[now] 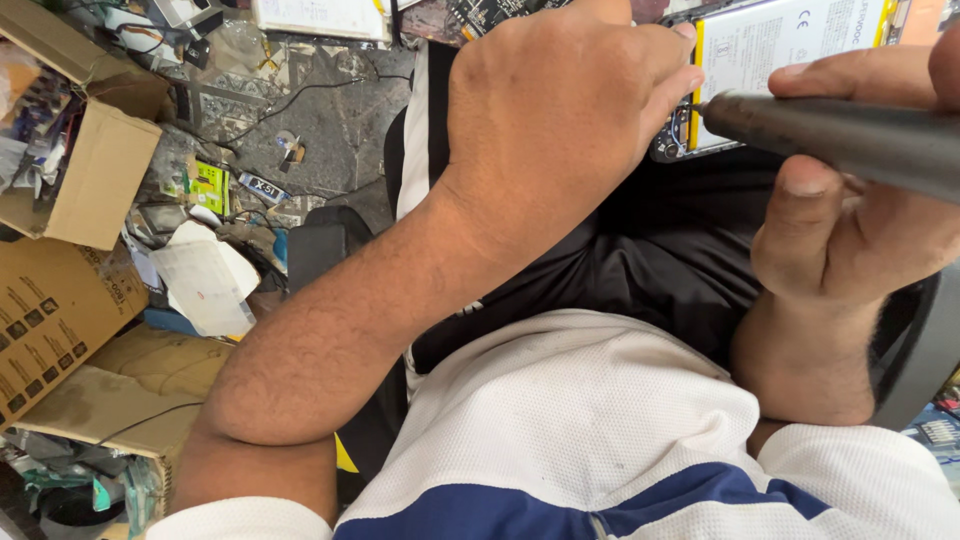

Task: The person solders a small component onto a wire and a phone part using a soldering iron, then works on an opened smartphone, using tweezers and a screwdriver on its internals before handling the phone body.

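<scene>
My left hand (560, 120) is curled over the left edge of an opened phone (770, 60), whose white battery and yellow-edged inner frame show at the top of the head view. My right hand (850, 220) grips a dark grey pen-shaped screwdriver (850, 130). Its thin tip touches the phone's lower left corner, right beside my left fingertips. The phone sits above my lap, over black trousers. Most of the phone's left part is hidden behind my left hand.
Cardboard boxes (80, 170) stand at the left among papers, cables and small parts on a patterned floor (330, 120). A circuit board (490, 12) lies at the top edge. A dark chair edge (920, 340) curves at the right.
</scene>
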`<state>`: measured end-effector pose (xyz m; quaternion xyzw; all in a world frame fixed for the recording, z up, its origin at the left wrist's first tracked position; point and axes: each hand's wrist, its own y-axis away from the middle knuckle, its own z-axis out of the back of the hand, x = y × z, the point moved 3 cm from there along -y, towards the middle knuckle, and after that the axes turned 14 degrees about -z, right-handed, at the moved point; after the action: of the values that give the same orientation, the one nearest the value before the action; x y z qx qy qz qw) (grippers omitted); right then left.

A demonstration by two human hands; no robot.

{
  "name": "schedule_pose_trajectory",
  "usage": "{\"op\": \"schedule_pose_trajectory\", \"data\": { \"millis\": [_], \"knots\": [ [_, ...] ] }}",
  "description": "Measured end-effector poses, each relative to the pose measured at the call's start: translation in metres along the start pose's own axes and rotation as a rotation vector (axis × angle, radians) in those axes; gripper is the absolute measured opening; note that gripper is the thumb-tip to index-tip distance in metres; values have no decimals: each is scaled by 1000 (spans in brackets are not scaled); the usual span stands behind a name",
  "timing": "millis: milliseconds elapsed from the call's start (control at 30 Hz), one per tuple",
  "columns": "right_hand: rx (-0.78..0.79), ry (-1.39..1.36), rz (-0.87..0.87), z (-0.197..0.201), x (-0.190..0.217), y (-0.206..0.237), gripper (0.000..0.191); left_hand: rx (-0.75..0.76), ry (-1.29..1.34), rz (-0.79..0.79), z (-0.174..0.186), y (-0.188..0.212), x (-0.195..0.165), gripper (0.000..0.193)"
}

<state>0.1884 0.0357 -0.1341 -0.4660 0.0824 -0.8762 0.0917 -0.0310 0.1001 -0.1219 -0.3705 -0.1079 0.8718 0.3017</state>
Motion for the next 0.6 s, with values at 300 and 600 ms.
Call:
{"op": "schedule_pose_trajectory", "data": {
  "millis": [300, 600],
  "knots": [
    [26, 15, 49, -5, 3, -7, 58, -14, 12, -5, -1, 0, 0, 22],
    [29, 7, 93, -5, 13, -14, 53, -14, -6, -25, 0, -2, -1, 23]
  ]
}}
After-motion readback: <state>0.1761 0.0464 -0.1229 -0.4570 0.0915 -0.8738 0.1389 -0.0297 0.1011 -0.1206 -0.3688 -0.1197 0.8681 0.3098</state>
